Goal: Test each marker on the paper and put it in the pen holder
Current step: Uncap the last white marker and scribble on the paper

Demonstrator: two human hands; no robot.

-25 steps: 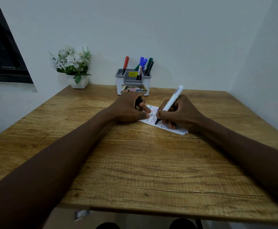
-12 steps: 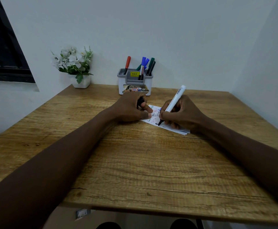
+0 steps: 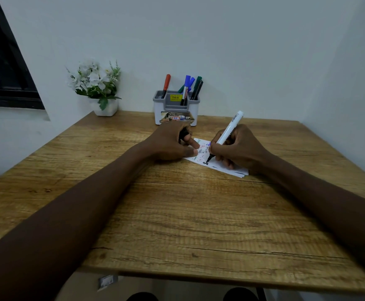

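A white marker (image 3: pixel 229 129) with a black tip is gripped by my right hand (image 3: pixel 240 148), its tip down on the white paper (image 3: pixel 220 167), where a small black squiggle shows among coloured scribbles. My left hand (image 3: pixel 172 144) rests on the paper's left edge and curls round a black cap (image 3: pixel 184 134), thumb and a finger pressing the sheet. The grey and white pen holder (image 3: pixel 176 109) stands at the back by the wall, holding a red, two blue, a green and a black marker.
A white pot of white flowers (image 3: pixel 96 88) sits at the table's back left corner. The wooden table (image 3: pixel 177 213) meets walls at the back and right. A dark window frame (image 3: pixel 7 72) is on the left wall.
The marker tip has moved down and toward me along the paper, leaving a fresh black squiggle. My left hand stays in place on the sheet.
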